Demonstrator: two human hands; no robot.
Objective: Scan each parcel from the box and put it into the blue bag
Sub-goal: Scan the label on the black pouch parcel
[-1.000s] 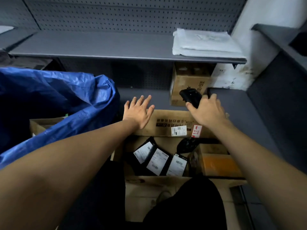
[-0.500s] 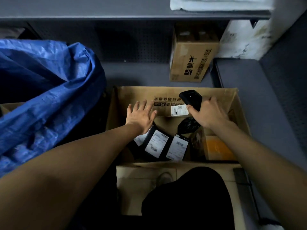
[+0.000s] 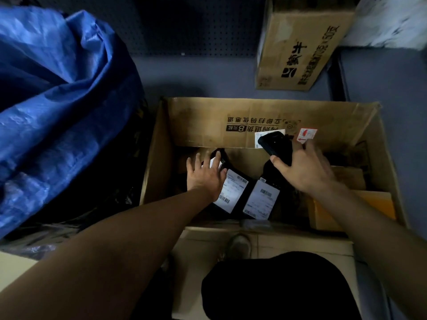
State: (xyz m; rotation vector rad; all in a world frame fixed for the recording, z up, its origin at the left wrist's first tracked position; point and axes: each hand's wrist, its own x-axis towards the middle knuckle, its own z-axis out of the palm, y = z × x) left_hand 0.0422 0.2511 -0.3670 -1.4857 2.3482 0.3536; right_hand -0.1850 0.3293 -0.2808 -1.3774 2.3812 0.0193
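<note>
Open cardboard box [image 3: 265, 121] on the floor, flaps up, printed text on its far inner wall. Inside, black parcels with white labels: one [image 3: 232, 191] left of centre, a second [image 3: 261, 199] just beside it on the right, both tilted on edge. A third black parcel [image 3: 218, 158] further back, mostly hidden under the left hand. Orange-yellow padded parcel [image 3: 379, 204] at the box's right side, partly covered by the right forearm.

Left hand [image 3: 205, 175] reached down into the box, palm down, fingers spread and nearly straight, fingertips resting on the rear black parcel, heel of the hand over the edge of the left-of-centre one. No closed grip visible; whether anything pinched underneath, impossible to tell.

Right hand [image 3: 305, 167] curled round a black handheld scanner [image 3: 277, 145], thumb along its near side, scanner's head pointed toward the far wall of the box, held above the parcels.

Blue bag [image 3: 57, 100] crumpled in a heap left of the box, touching or nearly touching its left wall; mouth of the bag not discernible. Dark plastic sheeting [image 3: 76, 204] below the bag.

Second, closed carton [image 3: 298, 47] with black print standing behind the box, apart from it. Dark clothing [image 3: 277, 285] of the person at bottom centre. Lighting dim, label text unreadable.
</note>
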